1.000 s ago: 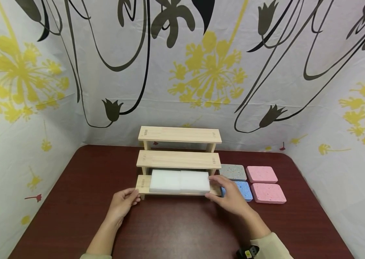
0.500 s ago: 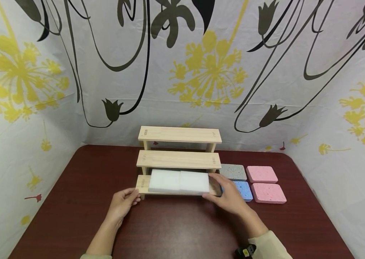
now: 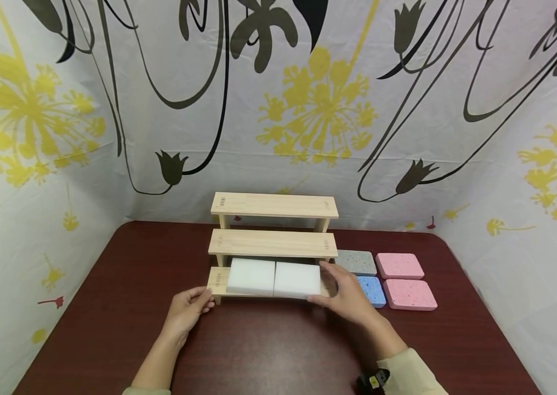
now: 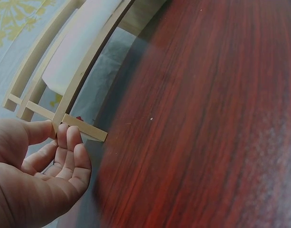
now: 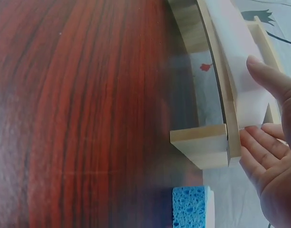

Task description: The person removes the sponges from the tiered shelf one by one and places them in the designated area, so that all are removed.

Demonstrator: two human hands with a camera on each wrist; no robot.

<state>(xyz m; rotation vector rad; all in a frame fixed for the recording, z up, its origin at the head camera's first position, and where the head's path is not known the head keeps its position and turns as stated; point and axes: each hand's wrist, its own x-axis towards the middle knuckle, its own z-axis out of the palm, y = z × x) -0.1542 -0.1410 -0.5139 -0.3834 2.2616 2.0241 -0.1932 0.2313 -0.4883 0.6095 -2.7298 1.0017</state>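
A three-tier wooden step shelf (image 3: 272,241) stands at the back middle of the table. On its lowest board (image 3: 217,278) two white sponge-like blocks lie side by side, the left block (image 3: 251,276) and the right block (image 3: 297,280). My left hand (image 3: 187,311) pinches the left end of that board between thumb and fingers, as the left wrist view shows. With my right hand (image 3: 353,299) I grip the right block at its right end. In the right wrist view the thumb (image 5: 269,78) lies along its front and the other fingers are around its end.
Right of the shelf lie a grey sponge (image 3: 356,263), a blue sponge (image 3: 371,291) partly behind my right hand, and two pink sponges, a rear pink sponge (image 3: 399,266) and a front pink sponge (image 3: 410,294). Patterned cloth (image 3: 278,126) hangs around the dark red table (image 3: 259,351).
The right white block has turned slightly, its front right corner coming forward, and a thin seam opens beside the left block. My right hand shifted slightly with it; my left hand stayed put.
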